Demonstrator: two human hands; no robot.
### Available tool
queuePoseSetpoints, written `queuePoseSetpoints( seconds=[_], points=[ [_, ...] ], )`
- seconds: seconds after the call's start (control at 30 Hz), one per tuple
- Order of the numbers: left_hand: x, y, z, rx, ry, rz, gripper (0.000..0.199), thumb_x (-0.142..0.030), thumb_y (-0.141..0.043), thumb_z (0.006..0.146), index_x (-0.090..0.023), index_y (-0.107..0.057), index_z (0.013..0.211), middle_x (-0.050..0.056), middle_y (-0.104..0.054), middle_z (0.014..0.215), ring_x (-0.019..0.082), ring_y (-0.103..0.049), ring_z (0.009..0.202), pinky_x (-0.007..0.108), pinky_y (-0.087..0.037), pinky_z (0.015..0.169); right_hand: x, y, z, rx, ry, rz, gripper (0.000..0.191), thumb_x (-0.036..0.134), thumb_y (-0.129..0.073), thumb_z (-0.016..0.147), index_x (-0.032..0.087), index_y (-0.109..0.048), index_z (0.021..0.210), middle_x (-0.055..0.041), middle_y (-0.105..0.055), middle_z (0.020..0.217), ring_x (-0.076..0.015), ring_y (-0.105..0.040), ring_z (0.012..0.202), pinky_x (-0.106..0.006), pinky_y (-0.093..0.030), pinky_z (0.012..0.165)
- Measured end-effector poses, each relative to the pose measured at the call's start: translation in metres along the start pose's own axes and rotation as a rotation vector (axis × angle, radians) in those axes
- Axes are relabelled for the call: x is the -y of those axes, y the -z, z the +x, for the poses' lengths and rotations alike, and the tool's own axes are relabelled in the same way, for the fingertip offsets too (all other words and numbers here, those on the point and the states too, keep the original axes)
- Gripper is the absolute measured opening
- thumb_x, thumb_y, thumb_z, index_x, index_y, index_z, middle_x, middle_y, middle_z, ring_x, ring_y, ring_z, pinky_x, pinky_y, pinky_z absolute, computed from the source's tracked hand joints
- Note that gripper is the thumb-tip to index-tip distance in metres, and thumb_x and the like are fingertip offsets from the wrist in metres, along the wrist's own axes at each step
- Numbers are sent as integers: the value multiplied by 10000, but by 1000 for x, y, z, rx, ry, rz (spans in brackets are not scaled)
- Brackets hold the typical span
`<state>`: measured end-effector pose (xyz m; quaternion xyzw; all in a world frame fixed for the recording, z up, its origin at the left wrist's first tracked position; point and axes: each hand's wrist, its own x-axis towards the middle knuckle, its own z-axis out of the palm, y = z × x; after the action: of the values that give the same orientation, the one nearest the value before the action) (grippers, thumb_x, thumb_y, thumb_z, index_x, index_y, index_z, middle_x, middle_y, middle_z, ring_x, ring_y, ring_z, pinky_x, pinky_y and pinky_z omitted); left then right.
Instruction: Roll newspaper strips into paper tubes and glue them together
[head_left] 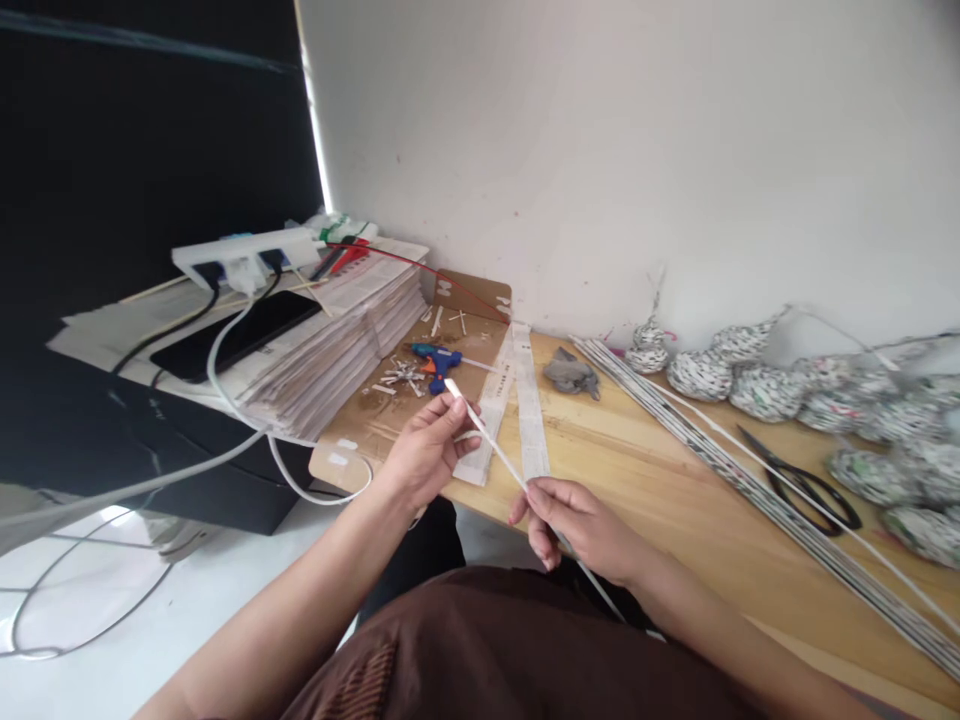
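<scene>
Pale wooden bench [637, 445] stands by grey wall; left hand [431, 450] and right hand [574, 525] pinch thin white paper stick [499, 452] before its front edge.

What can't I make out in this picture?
All in the head view:
- Thin white rod: part is covered by the fingers of the right hand; its lower end is lost against the dark clothing.
- Long rods: near ends cut off by the right edge.
- Woven pieces: the rightmost are cut off by that edge.
- Newspaper strips: print too small to read.
</scene>
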<state>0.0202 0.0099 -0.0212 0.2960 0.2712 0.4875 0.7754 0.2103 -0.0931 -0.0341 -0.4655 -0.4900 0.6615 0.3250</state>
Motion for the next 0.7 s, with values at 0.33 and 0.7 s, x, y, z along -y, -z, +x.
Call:
queuePoseSetpoints(
  seconds=[0.33,0.7],
  points=[
    [-14,2,30,-168,-153,18,115,-154,-638,818,-139,-657,930,30,-669,841,87,-639,674,176,-550,570,-6,31,-63,-304,-30,-462,368,474,-400,939,177,-615,909,-17,-592,706,-134,-562,629,-263,-440,618],
    [17,18,6,-158,18,206,244,-244,-771,687,-145,-682,892,10,-608,727,65,-566,592,103,-429,440,-1,179,-103,-1100,-92,-1463,353,302,-425,899,138,-730,969,-125,-662,866,-252,-615,823,-330,-430,732]
  ],
)
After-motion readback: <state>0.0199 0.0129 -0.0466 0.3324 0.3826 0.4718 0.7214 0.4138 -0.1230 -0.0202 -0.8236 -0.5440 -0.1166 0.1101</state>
